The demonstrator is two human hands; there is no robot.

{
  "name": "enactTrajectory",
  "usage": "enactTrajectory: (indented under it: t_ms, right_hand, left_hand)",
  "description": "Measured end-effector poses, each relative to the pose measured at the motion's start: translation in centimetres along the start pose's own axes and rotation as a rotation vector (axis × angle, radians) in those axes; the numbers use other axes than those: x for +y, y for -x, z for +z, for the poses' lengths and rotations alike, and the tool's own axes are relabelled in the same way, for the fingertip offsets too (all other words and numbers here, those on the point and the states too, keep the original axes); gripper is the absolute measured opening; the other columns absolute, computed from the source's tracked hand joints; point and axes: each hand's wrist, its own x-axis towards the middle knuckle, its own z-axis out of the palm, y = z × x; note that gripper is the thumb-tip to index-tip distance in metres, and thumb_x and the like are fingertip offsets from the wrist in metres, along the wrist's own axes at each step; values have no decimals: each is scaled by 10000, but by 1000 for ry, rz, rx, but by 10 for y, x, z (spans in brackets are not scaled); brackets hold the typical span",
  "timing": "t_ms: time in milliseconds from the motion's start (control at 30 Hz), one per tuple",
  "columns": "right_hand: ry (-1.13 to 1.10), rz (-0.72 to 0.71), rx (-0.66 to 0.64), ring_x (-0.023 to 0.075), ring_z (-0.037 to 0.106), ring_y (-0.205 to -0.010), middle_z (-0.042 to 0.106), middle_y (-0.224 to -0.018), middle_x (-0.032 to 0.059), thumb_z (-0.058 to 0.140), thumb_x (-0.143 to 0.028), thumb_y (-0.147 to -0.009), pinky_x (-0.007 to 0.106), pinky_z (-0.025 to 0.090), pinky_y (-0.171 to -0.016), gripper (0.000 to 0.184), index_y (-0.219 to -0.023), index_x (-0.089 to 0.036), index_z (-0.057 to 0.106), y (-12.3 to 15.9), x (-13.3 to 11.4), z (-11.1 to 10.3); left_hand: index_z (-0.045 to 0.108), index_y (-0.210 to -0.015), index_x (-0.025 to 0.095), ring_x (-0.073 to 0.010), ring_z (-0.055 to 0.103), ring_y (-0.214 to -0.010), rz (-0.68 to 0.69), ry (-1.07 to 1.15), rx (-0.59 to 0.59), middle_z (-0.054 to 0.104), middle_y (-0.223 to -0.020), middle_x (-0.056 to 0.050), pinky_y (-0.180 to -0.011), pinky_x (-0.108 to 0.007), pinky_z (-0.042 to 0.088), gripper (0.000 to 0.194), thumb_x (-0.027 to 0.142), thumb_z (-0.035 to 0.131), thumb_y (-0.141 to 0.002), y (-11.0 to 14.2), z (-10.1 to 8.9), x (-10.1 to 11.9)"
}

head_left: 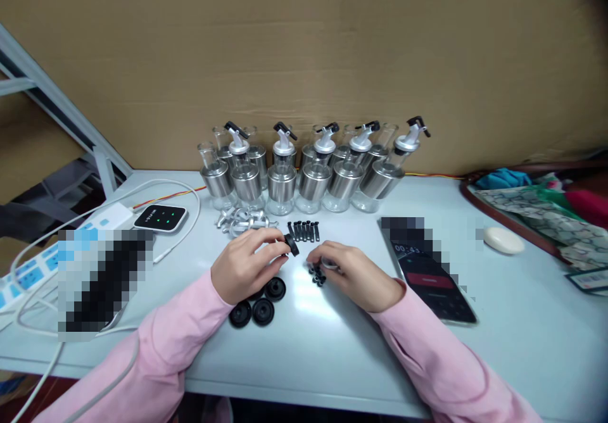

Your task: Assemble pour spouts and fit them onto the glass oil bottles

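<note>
My left hand (251, 261) pinches a black round cap (291, 244) on its edge, a little above the table. Below that hand lie several black ridged discs (263, 311), partly covered by it. My right hand (358, 274) is curled, its fingertips down at a small cluster of black pieces (317, 276). A greyish part (329, 263) shows between its fingers, too hidden to name. A row of black flat levers (304, 232) lies beyond both hands. Left of these is a pile of silver pourer parts (242, 221).
Glass bottles with steel sleeves (282, 185) stand in rows at the back, several topped with silver pourers (325, 138). A phone (427, 271) lies right, near a white oval object (504, 240). Left are a power strip (31, 277), white cables and a small black-topped device (161, 218).
</note>
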Motion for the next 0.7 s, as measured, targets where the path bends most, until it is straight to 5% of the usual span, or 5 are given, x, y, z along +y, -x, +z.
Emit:
enactTrajectory:
  t_ms: [167, 367, 600, 700]
  right_hand:
    - [-75, 111, 242, 157, 599, -716, 600, -923, 66, 483, -79, -771, 301, 481, -680, 406, -1153, -190, 408, 0, 0, -1]
    - [-227, 115, 455, 140, 550, -601, 625, -939, 86, 629, -233, -725, 297, 478, -593, 181, -850, -191, 506, -1, -4, 0]
    - [-286, -27, 424, 169, 582, -773, 618, -937, 69, 563, -234, -794, 334, 491, -741, 348, -1141, -216, 561, -1, -12, 2]
    - [-359, -2, 433, 172, 605, -772, 646, -897, 59, 619, -257, -758, 324, 506, -721, 305, -1055, -202, 574, 0, -13, 5]
  left_hand:
    - [531, -939, 141, -165, 604, -817, -27, 38, 20, 595, -898, -92, -702, -270, 533, 96, 132, 514, -845, 0, 0, 1]
    - [537, -940, 130, -155, 621, -831, -36, 93, 22, 618, -900, -92, -717, -250, 541, 94, 130, 520, -847, 2, 2, 1]
    - [540, -958, 134, -153, 634, -857, -28, 56, 36, 638, -917, -93, -740, -252, 550, 112, 127, 516, -849, 2, 4, 1]
    - [542, -958, 129, -155, 629, -871, -44, 62, 81, 638, -922, -97, -765, -258, 545, 125, 120, 544, -834, 2, 3, 2]
